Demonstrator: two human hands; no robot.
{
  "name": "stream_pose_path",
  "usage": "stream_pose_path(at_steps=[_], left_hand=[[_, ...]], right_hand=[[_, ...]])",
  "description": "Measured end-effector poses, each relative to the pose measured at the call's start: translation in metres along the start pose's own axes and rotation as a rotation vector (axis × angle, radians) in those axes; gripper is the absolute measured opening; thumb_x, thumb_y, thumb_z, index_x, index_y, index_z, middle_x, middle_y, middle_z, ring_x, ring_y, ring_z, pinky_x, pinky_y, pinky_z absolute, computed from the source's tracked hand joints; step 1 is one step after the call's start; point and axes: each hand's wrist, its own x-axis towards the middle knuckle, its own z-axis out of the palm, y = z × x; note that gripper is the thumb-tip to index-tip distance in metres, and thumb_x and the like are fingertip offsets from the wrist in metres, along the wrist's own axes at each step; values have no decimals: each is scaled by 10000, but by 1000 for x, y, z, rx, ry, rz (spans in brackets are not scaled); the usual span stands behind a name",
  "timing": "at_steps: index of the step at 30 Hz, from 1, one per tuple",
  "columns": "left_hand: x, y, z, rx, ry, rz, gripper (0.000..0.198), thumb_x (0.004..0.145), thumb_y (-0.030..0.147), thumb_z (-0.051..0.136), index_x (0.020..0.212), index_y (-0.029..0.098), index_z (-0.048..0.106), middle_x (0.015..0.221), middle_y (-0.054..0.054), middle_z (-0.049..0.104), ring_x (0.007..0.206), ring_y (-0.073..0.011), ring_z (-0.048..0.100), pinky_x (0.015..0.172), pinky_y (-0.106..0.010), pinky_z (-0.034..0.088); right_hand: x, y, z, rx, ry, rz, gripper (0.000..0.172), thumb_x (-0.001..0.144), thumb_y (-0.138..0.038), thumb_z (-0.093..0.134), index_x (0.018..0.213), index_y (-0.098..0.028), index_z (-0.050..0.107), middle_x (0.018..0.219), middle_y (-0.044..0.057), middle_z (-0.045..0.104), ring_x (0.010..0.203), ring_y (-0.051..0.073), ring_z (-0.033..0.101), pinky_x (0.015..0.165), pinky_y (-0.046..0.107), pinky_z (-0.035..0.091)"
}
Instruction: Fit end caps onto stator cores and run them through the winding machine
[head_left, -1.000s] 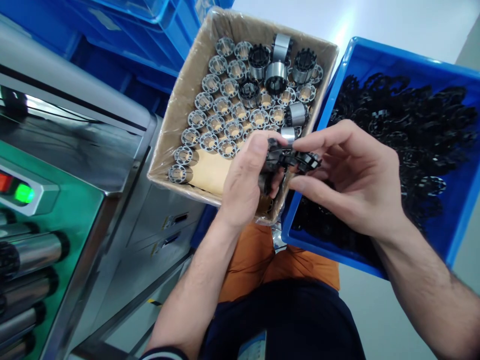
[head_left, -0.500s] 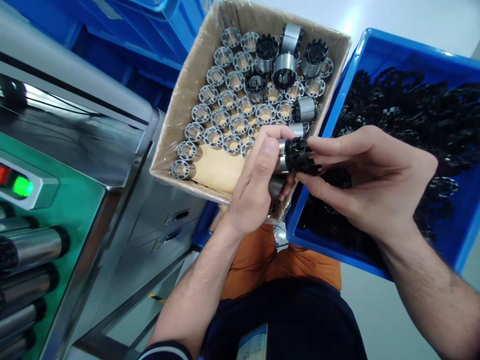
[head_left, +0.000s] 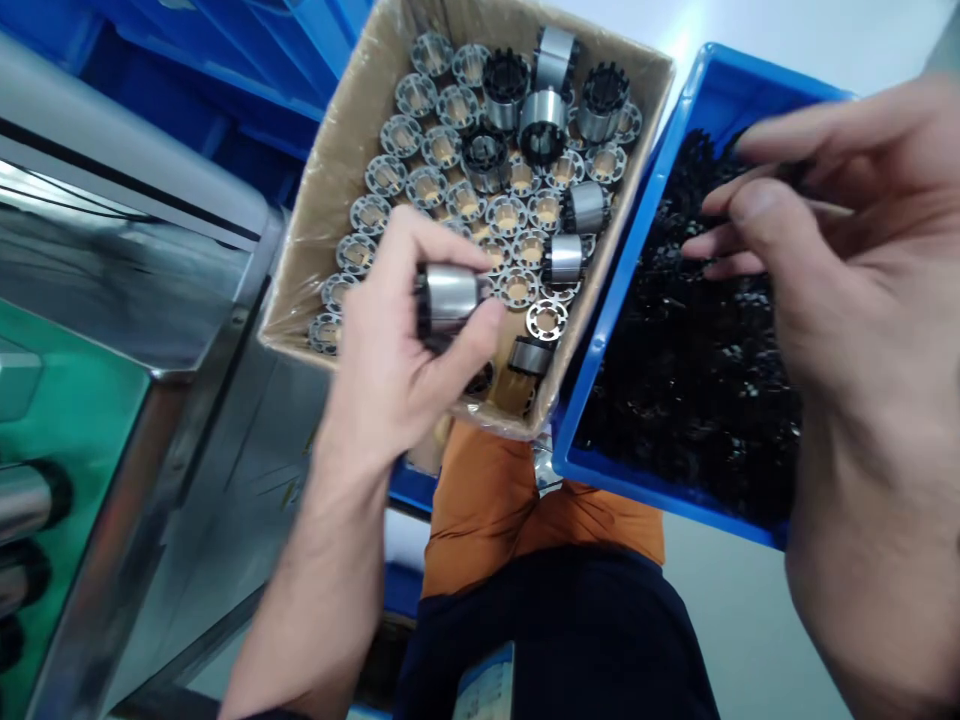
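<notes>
My left hand (head_left: 390, 340) is closed round a motor stator core (head_left: 452, 297), held sideways over the cardboard box (head_left: 315, 230). A black plastic end piece shows on the core's left end, while its right end looks like bare metal, partly behind my thumb. Smeared by motion, my right hand (head_left: 847, 230) hovers over the blue bin (head_left: 611, 290), fingers stretched out and apart; I make out nothing held in it. Black plastic pieces (head_left: 697, 400) fill the bin. Bare slotted cores (head_left: 386, 175) stand in rows inside the box, with several black-ended cores (head_left: 506, 90) on top.
To the left stands a machine with a green surface (head_left: 90, 370) carrying metal cylinders (head_left: 22, 497) with black ends. Blue crates (head_left: 255, 60) are stacked at the upper left. A white surface (head_left: 787, 35) lies behind the box and bin.
My left hand has moved left with the core, away from my right hand. My right hand has let go of the core's black end and risen right, over the bin.
</notes>
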Motion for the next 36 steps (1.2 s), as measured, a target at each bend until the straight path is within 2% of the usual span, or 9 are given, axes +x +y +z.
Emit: stream_pose_path(at_steps=[3, 6, 9, 12, 16, 22, 28, 31, 36], left_hand=[[-1, -2, -39, 462, -150, 79, 569, 889, 666, 1100, 1279, 314, 881, 1102, -28, 802, 867, -239, 695, 792, -407, 625], [-3, -5, -44, 475, -25, 150, 736, 888, 746, 1064, 1466, 335, 865, 1313, -72, 815, 986, -284, 758, 749, -425, 627], [-2, -6, -12, 121, 233, 182, 541, 1084, 785, 858, 1313, 295, 882, 1097, -66, 754, 807, -196, 698, 529, -328, 446], [0, -4, 31, -263, 238, 62, 506, 1124, 782, 812, 1203, 283, 854, 829, 2, 523, 534, -86, 398, 426, -284, 270], [2, -5, 62, -536, 139, -96, 380, 993, 597, 998, 1161, 311, 815, 905, 0, 521, 610, -111, 487, 438, -275, 441], [2, -2, 54, -638, 104, -235, 426, 883, 346, 1090, 1024, 293, 691, 1159, -23, 706, 953, -167, 725, 697, -266, 681], [0, 12, 61, -676, 21, -272, 453, 1191, 759, 717, 1138, 309, 712, 811, 18, 708, 429, -102, 450, 340, -265, 331], [-4, 14, 69, -627, 23, -163, 738, 1208, 930, 467, 1001, 273, 730, 539, 43, 477, 331, -93, 246, 313, -298, 156], [-10, 7, 71, -526, 33, -93, 836, 1170, 1007, 405, 968, 261, 724, 539, 35, 431, 393, -120, 290, 357, -310, 176]], right_hand=[[14, 18, -22, -449, -312, 51, 250, 992, -225, 987, 1239, -253, 955, 1160, 75, 911, 939, 289, 857, 866, 483, 705], [15, 31, -25, -746, -632, 79, 458, 867, -340, 1110, 1288, -259, 949, 1229, 115, 837, 958, 350, 818, 904, 576, 709], [8, 32, -18, -843, -752, 128, 581, 859, -419, 1122, 1379, -308, 890, 1328, 104, 769, 1066, 375, 815, 901, 547, 688], [1, 26, -14, -913, -859, 152, 673, 830, -397, 1135, 1423, -340, 821, 1321, 54, 791, 1046, 354, 819, 832, 466, 623], [0, 22, -18, -848, -938, 128, 598, 885, -225, 1066, 1406, -333, 793, 1298, 22, 851, 1012, 300, 816, 821, 409, 556], [15, 34, -33, -664, -886, 114, 330, 1062, -233, 837, 1377, -324, 877, 1297, 41, 893, 990, 285, 844, 956, 438, 630], [18, 36, -44, -591, -574, 95, 623, 961, -126, 696, 1568, -241, 776, 1393, 113, 887, 1220, 390, 858, 1210, 587, 661], [15, 25, -40, -534, -402, 144, 544, 962, -184, 765, 1498, -280, 747, 1249, 83, 879, 1046, 353, 839, 1117, 577, 696], [6, 0, -21, -192, -367, 144, 297, 1033, -317, 881, 1319, -354, 809, 1364, 38, 853, 859, 268, 780, 880, 518, 729]])
